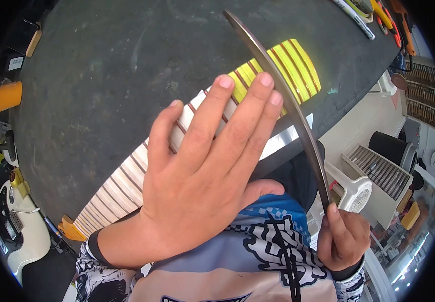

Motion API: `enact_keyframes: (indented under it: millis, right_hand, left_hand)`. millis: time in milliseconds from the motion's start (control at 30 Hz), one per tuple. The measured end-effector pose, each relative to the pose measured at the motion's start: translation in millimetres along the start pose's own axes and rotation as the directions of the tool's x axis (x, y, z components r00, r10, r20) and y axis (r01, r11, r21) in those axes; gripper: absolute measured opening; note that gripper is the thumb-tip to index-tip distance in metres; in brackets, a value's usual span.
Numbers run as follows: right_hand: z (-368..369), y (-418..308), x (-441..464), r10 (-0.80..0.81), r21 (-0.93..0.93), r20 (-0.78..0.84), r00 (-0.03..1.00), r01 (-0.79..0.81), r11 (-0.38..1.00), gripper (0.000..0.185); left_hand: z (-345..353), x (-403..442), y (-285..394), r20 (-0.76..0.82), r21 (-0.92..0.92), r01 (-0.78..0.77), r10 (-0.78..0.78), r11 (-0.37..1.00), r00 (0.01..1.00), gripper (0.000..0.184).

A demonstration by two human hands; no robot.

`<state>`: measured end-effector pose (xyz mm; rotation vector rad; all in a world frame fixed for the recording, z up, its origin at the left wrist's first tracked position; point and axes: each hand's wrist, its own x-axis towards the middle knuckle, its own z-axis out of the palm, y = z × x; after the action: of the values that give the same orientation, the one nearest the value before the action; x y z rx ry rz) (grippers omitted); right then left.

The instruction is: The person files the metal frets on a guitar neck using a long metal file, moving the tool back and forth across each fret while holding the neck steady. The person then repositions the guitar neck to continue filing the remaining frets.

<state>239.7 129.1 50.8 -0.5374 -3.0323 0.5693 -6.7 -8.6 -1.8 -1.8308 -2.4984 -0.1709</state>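
A guitar neck (122,183) lies diagonally on the dark work surface. Cream-white tape covers the fretboard between the bare metal frets, and bright yellow tape (294,68) covers its far-right end. My left hand (197,176) rests palm down over the neck with fingers stretched out, hiding the middle frets. Its fingertips come up beside a long, thin, dark metal file (298,118), seen nearly edge-on, which crosses the yellow-taped end. At the lower right, my right hand (343,234) is closed around the file's near end. Whether the left fingertips touch the file, I cannot tell.
Dark work surface (92,85) extends beyond the neck. An orange cup-like container (4,98) stands at the left, above a white guitar body (31,226). A marker (354,19) and other tools sit at the top right. A white stool (353,194) is below, at the right.
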Motion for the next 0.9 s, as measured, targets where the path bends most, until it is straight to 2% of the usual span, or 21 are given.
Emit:
enact_keyframes:
  millis: [67,300,533,800,900]
  right_hand:
    - [1,0,-1,0.015,0.038,-0.022,1.0,-0.014,0.999,0.061]
    - [-17,-5,-58,0.06,-0.017,-0.001,0.998,-0.06,0.998,0.063]
    - [-13,-17,13,0.049,0.034,0.069,0.996,-0.051,0.998,0.061]
    - [-10,-3,-56,0.005,-0.054,0.005,1.0,-0.005,0.999,0.058]
    - [-10,-11,-26,0.075,0.066,0.025,0.997,-0.077,0.995,0.058]
  left_hand:
    - [-1,0,0,0.01,0.009,-0.002,0.002,1.0,1.0,0.087]
    - [-6,3,2,0.054,-0.032,0.018,-0.016,0.999,0.998,0.091]
    - [-3,3,3,0.024,0.005,0.004,-0.004,1.0,1.0,0.094]
    - [-6,6,4,0.055,0.016,0.009,-0.009,1.0,0.998,0.096]
    - [-4,4,5,0.042,0.009,0.008,-0.008,1.0,0.999,0.098]
